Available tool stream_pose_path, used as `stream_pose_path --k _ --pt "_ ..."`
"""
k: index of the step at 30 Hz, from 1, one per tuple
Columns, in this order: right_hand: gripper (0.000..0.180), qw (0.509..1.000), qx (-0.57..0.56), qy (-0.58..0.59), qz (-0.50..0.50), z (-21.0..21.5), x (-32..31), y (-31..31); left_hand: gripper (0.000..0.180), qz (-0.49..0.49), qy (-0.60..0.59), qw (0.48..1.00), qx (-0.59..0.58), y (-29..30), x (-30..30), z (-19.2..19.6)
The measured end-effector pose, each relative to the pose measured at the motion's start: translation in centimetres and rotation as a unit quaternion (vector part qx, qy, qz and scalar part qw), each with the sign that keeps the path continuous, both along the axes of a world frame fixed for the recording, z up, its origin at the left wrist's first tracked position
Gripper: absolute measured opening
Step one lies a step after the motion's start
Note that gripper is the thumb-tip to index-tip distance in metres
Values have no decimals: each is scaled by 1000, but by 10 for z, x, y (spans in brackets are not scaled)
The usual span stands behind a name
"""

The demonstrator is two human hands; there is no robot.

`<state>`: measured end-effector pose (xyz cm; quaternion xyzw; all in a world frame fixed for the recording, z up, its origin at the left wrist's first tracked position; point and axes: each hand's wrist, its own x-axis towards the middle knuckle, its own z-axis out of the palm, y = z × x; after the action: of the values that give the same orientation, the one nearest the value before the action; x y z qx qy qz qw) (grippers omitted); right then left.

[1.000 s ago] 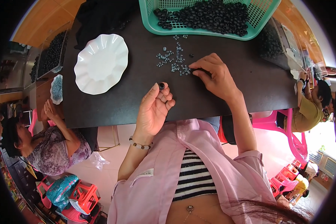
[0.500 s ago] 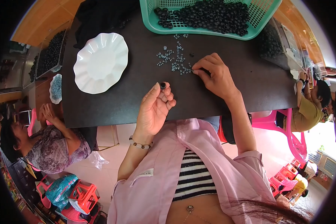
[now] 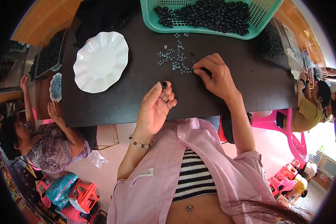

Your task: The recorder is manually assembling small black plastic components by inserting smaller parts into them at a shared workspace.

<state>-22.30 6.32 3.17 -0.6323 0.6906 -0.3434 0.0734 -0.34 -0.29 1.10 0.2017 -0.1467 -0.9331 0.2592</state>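
Observation:
My left hand (image 3: 155, 104) pinches a small, round, hollow black plastic piece (image 3: 164, 84) between thumb and forefinger, its open end facing up. The other fingers curl loosely below it. Over the dark table, my right hand (image 3: 214, 74) has thumb and forefinger pressed together at the right edge of a scatter of small silvery coil springs (image 3: 175, 65). Whether a spring is between those fingertips is too small to tell. Just beyond this hand lies a tiny dark piece (image 3: 192, 54).
A green basket (image 3: 209, 33) of black pieces stands at the far edge. To the left are a white scalloped plate (image 3: 100, 61) and black cloth (image 3: 97, 18). One co-worker (image 3: 56, 149) sits at left, another (image 3: 310, 108) at right. Clear bins (image 3: 287, 63) flank the table.
The co-worker at left has parted their hands and raised one arm toward the bin. My two hands have hardly moved.

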Motion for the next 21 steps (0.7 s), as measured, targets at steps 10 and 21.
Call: stream_pose_path --k 10,21 --pt "11 983 30 -145 112 46 29 7 27 -20 -38 996 -81 3 -3 2" --pt "11 982 35 -140 125 46 36 6 28 -16 -59 988 -140 13 -3 -5"
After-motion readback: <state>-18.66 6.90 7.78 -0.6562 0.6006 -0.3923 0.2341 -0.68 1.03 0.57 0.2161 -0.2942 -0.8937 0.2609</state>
